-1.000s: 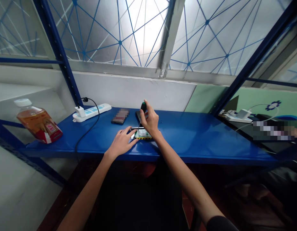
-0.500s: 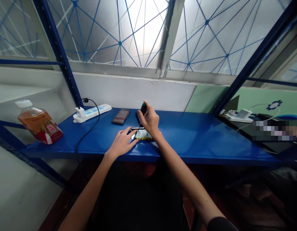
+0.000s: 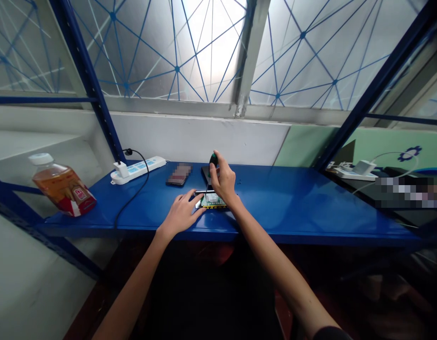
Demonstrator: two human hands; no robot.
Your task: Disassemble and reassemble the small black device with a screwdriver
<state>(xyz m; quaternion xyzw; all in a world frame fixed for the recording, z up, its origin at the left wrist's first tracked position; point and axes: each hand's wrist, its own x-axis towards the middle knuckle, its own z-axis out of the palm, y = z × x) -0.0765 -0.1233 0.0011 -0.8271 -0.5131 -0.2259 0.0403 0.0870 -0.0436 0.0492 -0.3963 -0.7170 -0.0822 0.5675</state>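
Gripping a screwdriver (image 3: 213, 158), the right hand (image 3: 223, 181) overhung the circuit board (image 3: 214, 201); the left hand (image 3: 180, 215) clasped its left end.

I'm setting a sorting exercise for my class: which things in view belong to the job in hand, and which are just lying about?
In the job:
screwdriver-like tool, in the right hand
circuit board, left hand at its edge

Apparently lying about:
drink bottle
power strip
dark phone-like slab

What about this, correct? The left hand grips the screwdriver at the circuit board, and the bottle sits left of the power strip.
Wrong side: the head view shows the right hand gripping the screwdriver at the circuit board. The rest stands.
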